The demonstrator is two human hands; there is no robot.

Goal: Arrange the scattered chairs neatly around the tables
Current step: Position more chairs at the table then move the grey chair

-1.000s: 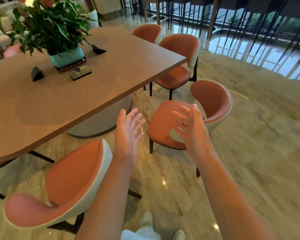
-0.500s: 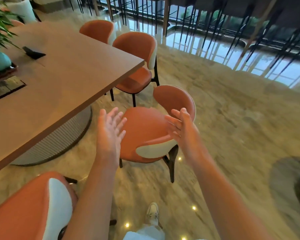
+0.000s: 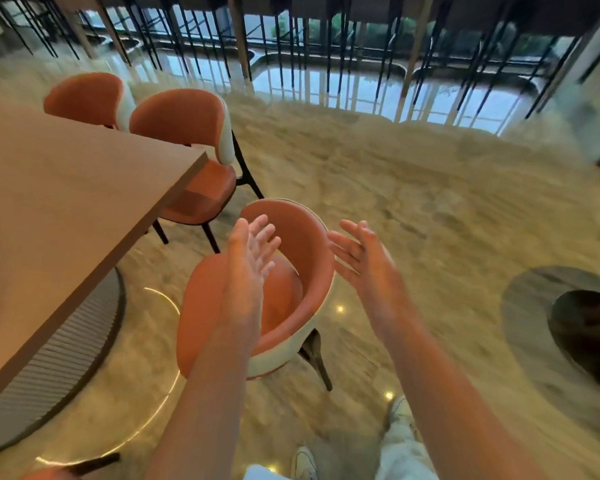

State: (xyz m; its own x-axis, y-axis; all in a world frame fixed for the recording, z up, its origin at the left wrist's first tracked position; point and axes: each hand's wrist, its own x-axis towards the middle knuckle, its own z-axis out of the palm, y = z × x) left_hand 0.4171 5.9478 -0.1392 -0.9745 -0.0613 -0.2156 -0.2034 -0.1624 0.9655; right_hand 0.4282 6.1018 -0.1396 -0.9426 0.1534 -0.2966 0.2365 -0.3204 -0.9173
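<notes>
An orange chair (image 3: 302,258) with a cream outer shell stands apart from the wooden table (image 3: 66,209), its curved back towards the window. My left hand (image 3: 252,251) hovers over its seat, fingers straight and spread. My right hand (image 3: 361,258) is held just right of the backrest, palm facing left, holding nothing. Neither hand touches the chair. A second orange chair (image 3: 187,133) is tucked at the table's far corner, and a third (image 3: 90,98) stands behind it.
The table's ribbed round base (image 3: 66,351) sits at lower left. A railing of dark bars (image 3: 326,57) runs along the far side. A dark round shape (image 3: 582,327) lies on the floor at right. Polished stone floor (image 3: 430,188) spreads to the right. My shoes show at the bottom.
The view has swung right and I have stepped closer to the loose chair. Both hands have stayed raised and open, now flanking its backrest. The plant has left the view.
</notes>
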